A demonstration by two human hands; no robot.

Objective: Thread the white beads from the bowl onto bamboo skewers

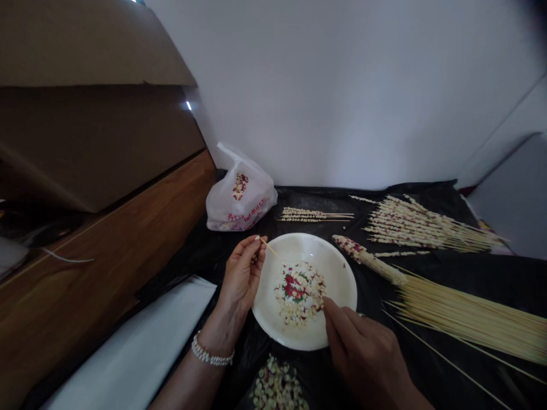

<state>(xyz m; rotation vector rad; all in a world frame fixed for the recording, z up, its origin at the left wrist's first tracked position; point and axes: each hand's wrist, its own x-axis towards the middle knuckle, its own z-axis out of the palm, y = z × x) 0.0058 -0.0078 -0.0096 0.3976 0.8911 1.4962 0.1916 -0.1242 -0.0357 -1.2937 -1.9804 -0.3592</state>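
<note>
Kernels (315,285) in a bowl (342,279), bag (254,199) behind left, corn cob (371,261) right.

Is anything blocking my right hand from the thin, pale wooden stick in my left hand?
Nothing visible: the path from your right hand to the stick in your left hand crosses the round white bowl, loose cream and maroon kernels lying below.

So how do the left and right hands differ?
The left hand pinches a thin stick over the left side of the bowl; the right hand is at its right side, close to the kernels, its hold unclear. The left wears a pale bracelet; the right shows none. Both are ungloved.
</note>
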